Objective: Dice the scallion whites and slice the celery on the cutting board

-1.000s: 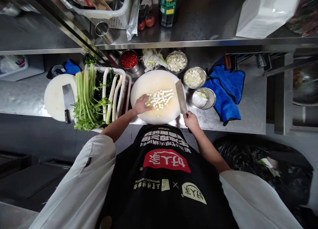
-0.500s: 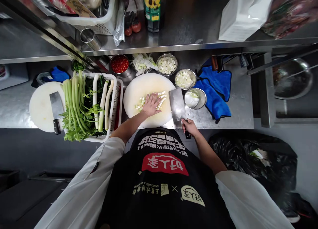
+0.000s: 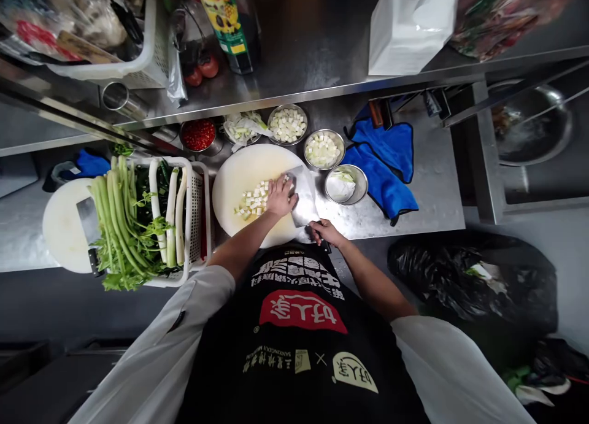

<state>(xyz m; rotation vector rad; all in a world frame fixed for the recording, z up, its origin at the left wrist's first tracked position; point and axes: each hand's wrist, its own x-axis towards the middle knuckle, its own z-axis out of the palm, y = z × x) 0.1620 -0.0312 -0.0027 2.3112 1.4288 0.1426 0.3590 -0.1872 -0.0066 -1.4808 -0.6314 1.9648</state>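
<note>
My left hand (image 3: 281,197) rests on the round white cutting board (image 3: 234,172), fingers apart and over chopped scallion (image 3: 255,198); what lies under the palm is hidden. In my right hand (image 3: 326,232) is the dark handle of a cleaver (image 3: 304,197), fingers closed round it. The wide blade lies over the right part of the board, its left edge beside my left fingertips. Behind and right of the board stand metal bowls: one with white cubes (image 3: 288,125), another with pale cut pieces (image 3: 323,149), and one with a white piece (image 3: 341,185).
A white basket (image 3: 186,252) of celery (image 3: 120,215) and long scallions stands left, beside a second board (image 3: 64,227) with another cleaver (image 3: 87,221). Chopped red chilies (image 3: 199,134) fill a metal container. Blue cloths (image 3: 386,172) lie right. A steel shelf (image 3: 294,86) overhangs the back.
The cleaver has moved left onto the board, up to my left hand. My left hand has turned with fingers closer to the blade. The view has shifted and tilted slightly.
</note>
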